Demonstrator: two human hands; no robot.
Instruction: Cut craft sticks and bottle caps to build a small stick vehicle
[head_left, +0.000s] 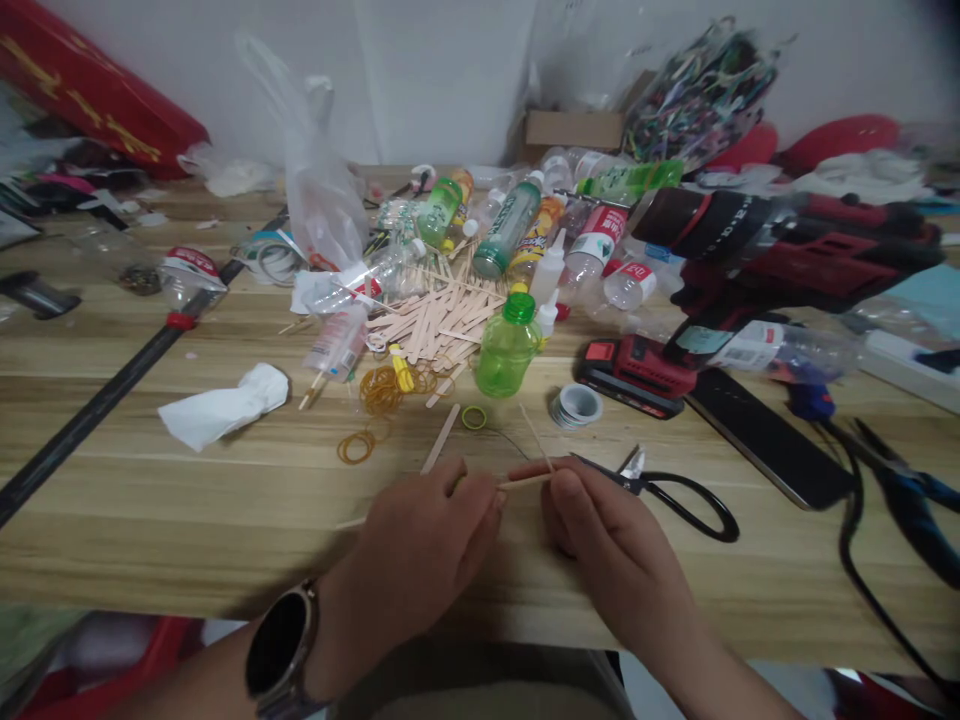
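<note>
My left hand [435,520], with a watch [281,640] on its wrist, is closed over a thin wooden stick [525,482] that spans to my right hand [615,535]. My right thumb and forefinger pinch that stick's other end, where a second thin stick [534,432] crosses and points up. Beyond my left knuckles a flat craft stick [441,438] slants away; whether my left fingers touch it is hidden. Black-handled scissors [690,500] lie just right of my right hand. A yellow-green ring [474,417] and a grey spool [576,406] rest in front of the hands.
Behind lie a craft stick pile [439,320], rubber bands [381,388], a green bottle [506,350] and several plastic bottles. A red-black drill [780,250] stands at right, near a black phone [772,440] and pliers [907,490]. A dark rod [97,400] and crumpled tissue [225,405] lie left.
</note>
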